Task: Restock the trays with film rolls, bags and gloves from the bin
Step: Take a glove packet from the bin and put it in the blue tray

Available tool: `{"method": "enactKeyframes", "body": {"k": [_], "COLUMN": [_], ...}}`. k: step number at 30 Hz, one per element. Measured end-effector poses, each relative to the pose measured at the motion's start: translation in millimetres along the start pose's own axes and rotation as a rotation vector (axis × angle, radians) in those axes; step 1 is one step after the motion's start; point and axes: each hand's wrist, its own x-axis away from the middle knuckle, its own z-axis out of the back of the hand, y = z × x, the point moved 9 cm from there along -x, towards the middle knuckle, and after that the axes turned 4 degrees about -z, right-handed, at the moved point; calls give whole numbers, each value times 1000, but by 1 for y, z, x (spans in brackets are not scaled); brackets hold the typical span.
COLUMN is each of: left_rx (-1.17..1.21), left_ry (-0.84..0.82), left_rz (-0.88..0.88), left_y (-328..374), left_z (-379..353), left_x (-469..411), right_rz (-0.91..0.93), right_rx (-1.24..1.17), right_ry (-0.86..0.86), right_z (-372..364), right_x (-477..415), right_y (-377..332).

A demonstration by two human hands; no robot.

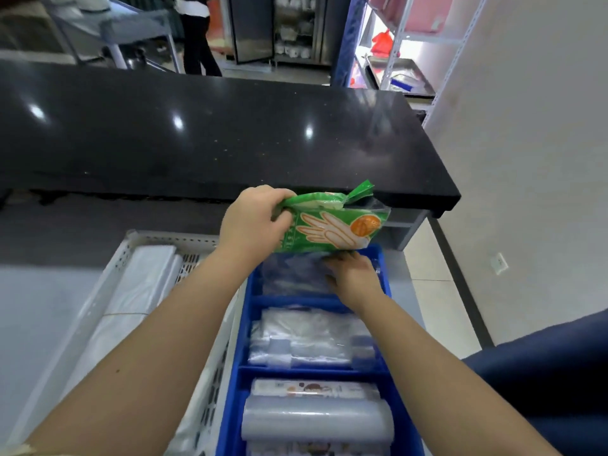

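Green glove pack (329, 225) is clamped by fingers of left hand (253, 222); right hand (355, 278) rests straight fingers on clear bags (291, 278).

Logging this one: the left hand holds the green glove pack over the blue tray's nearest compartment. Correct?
Not quite. In the head view the left hand holds the green glove pack over the blue tray's farthest compartment, not the nearest.

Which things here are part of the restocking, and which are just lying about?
In the job: green glove pack, gripped by the left hand; right hand reaching into the blue tray; clear bags; film rolls; white basket.
Lying about: black counter; metal shelving; person behind.
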Motion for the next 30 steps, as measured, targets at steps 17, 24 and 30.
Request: {"method": "enactKeyframes", "body": {"k": [17, 24, 30], "left_rx": [-44, 13, 80], "left_ry": [54, 57, 51], "left_rz": [113, 93, 102], "left_y": [1, -5, -2], "left_z": [-15, -12, -7], "left_x": [14, 19, 23], "right_rz": [108, 106, 116], "right_rx": [-20, -44, -65], "right_ry": [-498, -424, -249], "right_z": [-66, -64, -40], "right_x": [3, -6, 4], "right_y": [-8, -16, -23]}}
